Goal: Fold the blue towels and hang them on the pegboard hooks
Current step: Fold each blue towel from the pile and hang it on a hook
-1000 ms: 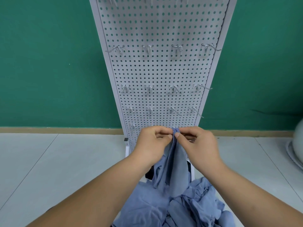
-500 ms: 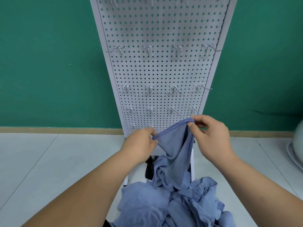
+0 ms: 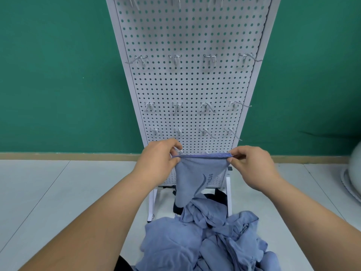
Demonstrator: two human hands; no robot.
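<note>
Pinching fingers [image 3: 172,146], left hand [image 3: 158,160] and right hand [image 3: 254,167], on taut top hem of lettered blue towel [image 3: 195,176]

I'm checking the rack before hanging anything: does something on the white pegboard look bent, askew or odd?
Nothing looks damaged. The metal wire hooks near the side edges of the white perforated pegboard slant outward while the middle ones point straight, possibly just the wide-angle view. All visible hooks are bare.
</note>
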